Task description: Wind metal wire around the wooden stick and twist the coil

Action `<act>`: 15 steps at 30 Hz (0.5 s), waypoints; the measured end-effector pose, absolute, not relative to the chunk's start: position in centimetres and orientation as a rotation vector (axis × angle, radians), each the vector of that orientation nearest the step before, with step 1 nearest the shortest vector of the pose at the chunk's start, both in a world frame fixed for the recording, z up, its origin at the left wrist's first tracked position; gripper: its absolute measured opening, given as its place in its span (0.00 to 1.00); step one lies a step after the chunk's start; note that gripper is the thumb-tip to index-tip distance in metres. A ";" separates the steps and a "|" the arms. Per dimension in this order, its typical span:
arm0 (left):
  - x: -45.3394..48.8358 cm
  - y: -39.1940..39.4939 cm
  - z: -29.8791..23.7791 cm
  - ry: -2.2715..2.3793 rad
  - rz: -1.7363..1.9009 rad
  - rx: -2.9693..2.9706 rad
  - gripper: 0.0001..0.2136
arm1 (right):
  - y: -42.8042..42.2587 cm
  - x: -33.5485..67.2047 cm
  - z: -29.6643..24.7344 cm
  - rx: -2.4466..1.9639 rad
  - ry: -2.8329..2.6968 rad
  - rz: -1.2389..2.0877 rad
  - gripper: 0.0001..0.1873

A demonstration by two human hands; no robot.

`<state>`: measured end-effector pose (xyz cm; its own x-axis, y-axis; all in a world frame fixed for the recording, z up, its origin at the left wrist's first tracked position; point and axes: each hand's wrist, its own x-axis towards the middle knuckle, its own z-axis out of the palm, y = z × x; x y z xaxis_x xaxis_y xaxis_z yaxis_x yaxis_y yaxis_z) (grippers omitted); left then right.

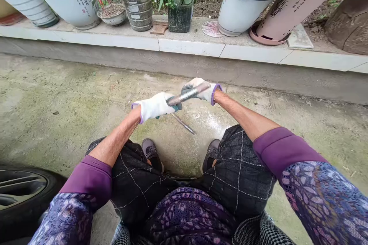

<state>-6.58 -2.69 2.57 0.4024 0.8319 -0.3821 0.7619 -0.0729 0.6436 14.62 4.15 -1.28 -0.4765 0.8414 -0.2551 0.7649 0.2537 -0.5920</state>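
I'm seemingly positioning the ribbed metal rod [188,94], left hand [157,106] grasping it, right hand's [208,93] grip impossible to tell, and next need steadiness.

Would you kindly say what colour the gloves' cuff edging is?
The cuff edging is purple in the head view.

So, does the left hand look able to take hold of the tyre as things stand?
Probably not: the left hand grips a rod, though nothing visible seems to block its way to the tyre.
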 end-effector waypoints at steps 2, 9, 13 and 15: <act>-6.8 -2.1 3.3 1.409 0.263 1.762 0.15 | 3.8 14.3 -1.3 -1.531 -2.378 1.040 0.14; -9.4 1.2 1.7 1.823 0.291 1.775 0.15 | 0.0 12.8 1.0 -1.332 -2.332 1.097 0.14; -9.8 2.3 0.1 2.013 -0.256 2.128 0.14 | -1.5 12.9 2.2 -1.278 -2.308 1.055 0.14; -9.1 2.1 -0.4 1.979 -0.506 2.260 0.15 | -1.2 13.3 2.4 -1.327 -2.299 1.016 0.14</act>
